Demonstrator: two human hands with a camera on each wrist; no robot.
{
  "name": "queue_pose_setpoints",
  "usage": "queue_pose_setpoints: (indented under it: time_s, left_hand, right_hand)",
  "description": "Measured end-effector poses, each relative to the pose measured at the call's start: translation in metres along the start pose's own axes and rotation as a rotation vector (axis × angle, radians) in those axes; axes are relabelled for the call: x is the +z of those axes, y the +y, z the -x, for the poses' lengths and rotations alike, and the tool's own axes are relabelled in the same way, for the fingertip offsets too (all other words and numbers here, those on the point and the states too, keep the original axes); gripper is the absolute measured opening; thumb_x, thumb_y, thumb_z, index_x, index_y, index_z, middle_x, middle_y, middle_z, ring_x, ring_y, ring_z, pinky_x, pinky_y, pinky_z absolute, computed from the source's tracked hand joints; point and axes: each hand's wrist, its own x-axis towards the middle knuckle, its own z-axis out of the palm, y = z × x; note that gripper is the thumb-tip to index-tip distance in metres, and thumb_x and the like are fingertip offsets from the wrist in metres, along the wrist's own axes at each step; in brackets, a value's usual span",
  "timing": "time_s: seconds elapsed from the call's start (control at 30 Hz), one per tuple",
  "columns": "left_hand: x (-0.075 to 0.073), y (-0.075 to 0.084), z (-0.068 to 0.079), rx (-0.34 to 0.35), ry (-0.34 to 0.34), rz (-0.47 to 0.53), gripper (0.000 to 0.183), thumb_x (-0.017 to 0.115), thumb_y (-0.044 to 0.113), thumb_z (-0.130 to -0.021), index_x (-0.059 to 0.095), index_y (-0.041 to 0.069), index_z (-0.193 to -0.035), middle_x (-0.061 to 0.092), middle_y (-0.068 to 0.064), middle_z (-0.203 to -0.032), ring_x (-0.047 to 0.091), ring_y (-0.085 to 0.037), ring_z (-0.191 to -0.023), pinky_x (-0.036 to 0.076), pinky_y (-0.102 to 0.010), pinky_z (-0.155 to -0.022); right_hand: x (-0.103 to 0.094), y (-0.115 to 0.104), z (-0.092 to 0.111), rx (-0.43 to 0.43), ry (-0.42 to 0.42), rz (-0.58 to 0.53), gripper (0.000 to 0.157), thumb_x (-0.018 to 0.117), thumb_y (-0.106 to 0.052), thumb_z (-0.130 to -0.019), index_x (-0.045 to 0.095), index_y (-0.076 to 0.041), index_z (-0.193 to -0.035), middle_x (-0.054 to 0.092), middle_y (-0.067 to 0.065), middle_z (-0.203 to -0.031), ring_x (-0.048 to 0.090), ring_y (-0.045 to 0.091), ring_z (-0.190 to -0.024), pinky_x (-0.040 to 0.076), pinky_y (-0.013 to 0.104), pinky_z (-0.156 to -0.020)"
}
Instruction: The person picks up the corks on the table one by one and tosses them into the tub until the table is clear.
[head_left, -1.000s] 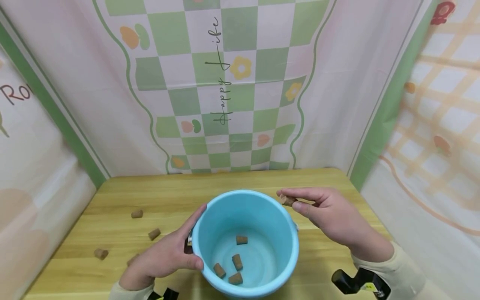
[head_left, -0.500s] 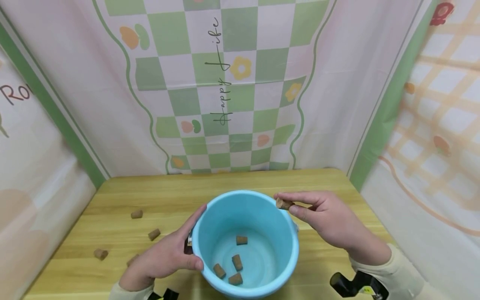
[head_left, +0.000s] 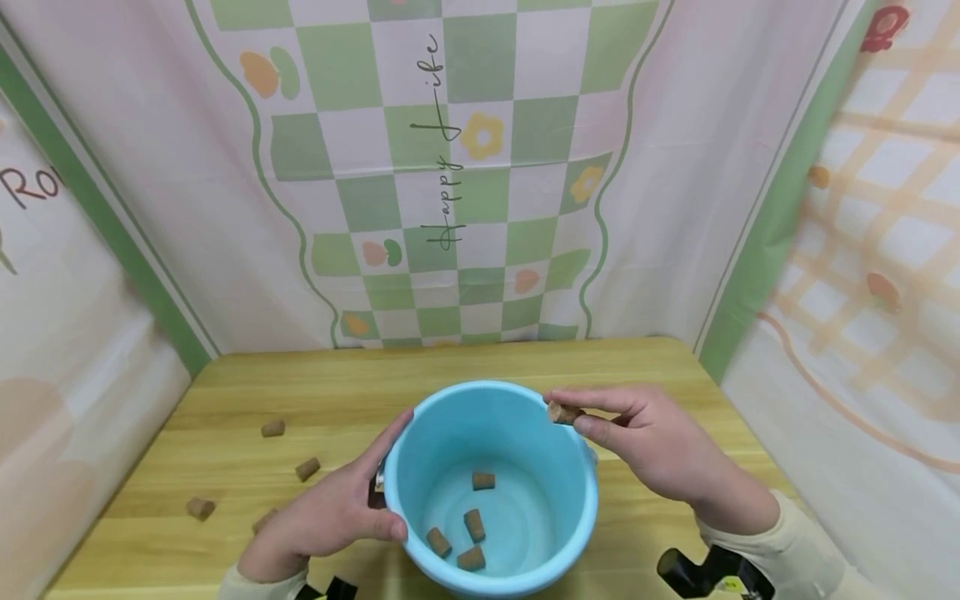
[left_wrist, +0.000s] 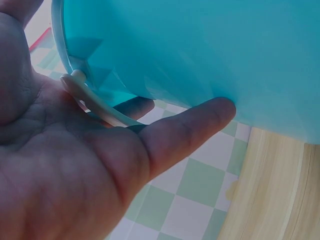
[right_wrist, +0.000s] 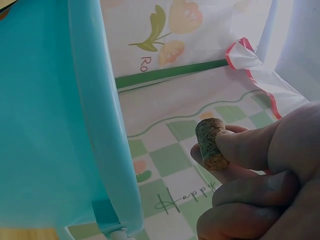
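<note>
A light-blue bucket stands at the front of the table, and several corks lie on its floor. My left hand rests against the bucket's left side, thumb and fingers spread at the rim. In the left wrist view its straight fingers touch the outer wall beside the handle. Between thumb and fingers, my right hand pinches one cork at the bucket's far right rim. In the right wrist view this cork is outside the rim, apart from the bucket.
Loose corks lie on the wooden table to the left of the bucket, one partly hidden by my left wrist. A checkered cloth hangs behind the table, with more printed cloth on both sides.
My right hand has moved slightly left and toward me with the cork, up to the bucket's rim. The left hand, the bucket and the other corks stay where they were.
</note>
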Motion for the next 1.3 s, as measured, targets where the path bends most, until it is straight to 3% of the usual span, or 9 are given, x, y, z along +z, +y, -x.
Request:
queue_pose_setpoints:
  time_s: [0.4,0.5,0.67,0.77,0.87,1.0,1.07,1.17,1.3]
  left_hand:
    - [0.000,0.000,0.000,0.004,-0.009,0.016,0.103,0.074,0.032,-0.082,-0.004,0.031,-0.150,0.024,-0.015,-0.147,0.041,-0.039,-0.120,0.046,-0.040,-0.088]
    - [0.000,0.000,0.000,0.000,-0.006,0.014,0.103,0.074,0.032,-0.082,-0.003,0.032,-0.150,0.024,-0.014,-0.147,0.042,-0.039,-0.120,0.046,-0.040,-0.088]
    - [0.000,0.000,0.000,-0.008,0.001,0.010,0.102,0.073,0.034,-0.081,-0.003,0.032,-0.150,0.024,-0.014,-0.147,0.042,-0.038,-0.120,0.047,-0.039,-0.088]
    - [0.000,-0.001,0.000,-0.005,0.002,0.011,0.102,0.073,0.034,-0.082,-0.003,0.032,-0.150,0.024,-0.014,-0.147,0.042,-0.039,-0.119,0.047,-0.039,-0.087]
    - [0.001,-0.001,0.001,0.001,0.002,0.007,0.103,0.073,0.034,-0.081,-0.003,0.032,-0.150,0.025,-0.015,-0.147,0.043,-0.039,-0.119,0.047,-0.038,-0.087]
    - [0.001,0.000,0.001,0.009,-0.003,0.006,0.103,0.073,0.034,-0.081,-0.004,0.031,-0.150,0.025,-0.015,-0.146,0.043,-0.039,-0.118,0.048,-0.038,-0.086]
    - [0.001,0.000,0.001,0.009,-0.004,0.008,0.103,0.073,0.034,-0.082,-0.004,0.031,-0.150,0.025,-0.016,-0.146,0.043,-0.039,-0.118,0.048,-0.037,-0.086]
    - [0.001,0.000,0.001,0.015,-0.003,0.001,0.103,0.073,0.034,-0.082,-0.004,0.031,-0.150,0.025,-0.016,-0.146,0.043,-0.039,-0.118,0.048,-0.037,-0.085]
    - [0.001,0.000,0.001,0.013,-0.001,0.002,0.102,0.073,0.035,-0.082,-0.004,0.031,-0.150,0.024,-0.015,-0.147,0.045,-0.034,-0.118,0.048,-0.037,-0.085]
  right_hand:
    - [-0.001,-0.003,0.001,0.032,-0.029,-0.072,0.036,0.060,-0.009,-0.092,0.061,-0.022,-0.126,0.059,0.005,-0.124,0.064,0.025,-0.069,0.053,0.033,-0.066]
    - [-0.002,-0.002,0.002,0.029,-0.039,-0.078,0.036,0.060,-0.009,-0.092,0.061,-0.022,-0.126,0.058,0.005,-0.125,0.064,0.025,-0.069,0.053,0.033,-0.066]
    - [-0.004,0.001,0.002,0.051,-0.032,-0.012,0.036,0.061,-0.013,-0.092,0.061,-0.026,-0.125,0.059,0.001,-0.125,0.063,0.022,-0.086,0.052,0.032,-0.064]
    - [-0.005,0.003,0.003,0.078,-0.013,0.026,0.034,0.062,-0.017,-0.092,0.062,-0.029,-0.124,0.059,-0.004,-0.124,0.060,0.019,-0.089,0.051,0.031,-0.063]
    - [-0.008,0.008,0.003,0.101,0.004,0.066,0.032,0.062,-0.023,-0.092,0.062,-0.031,-0.123,0.059,-0.009,-0.123,0.052,0.013,-0.068,0.047,0.028,-0.054]
    - [-0.014,0.018,0.003,0.127,-0.002,0.064,0.032,0.060,-0.026,-0.093,0.061,-0.030,-0.125,0.059,-0.009,-0.122,0.029,0.011,-0.044,0.035,0.029,-0.040]
    - [-0.018,0.025,0.002,0.133,-0.005,0.040,0.032,0.059,-0.026,-0.093,0.060,-0.028,-0.126,0.060,-0.008,-0.121,0.032,0.009,-0.045,0.035,0.028,-0.040]
    - [-0.024,0.034,0.002,0.150,-0.002,-0.016,0.032,0.058,-0.023,-0.094,0.060,-0.024,-0.126,0.066,-0.002,-0.095,0.029,0.010,-0.041,0.030,0.027,-0.036]
    - [-0.029,0.044,0.002,0.189,0.021,-0.073,0.032,0.057,-0.021,-0.095,0.060,-0.019,-0.127,0.065,0.002,-0.096,0.027,0.014,-0.040,0.031,0.029,-0.035]
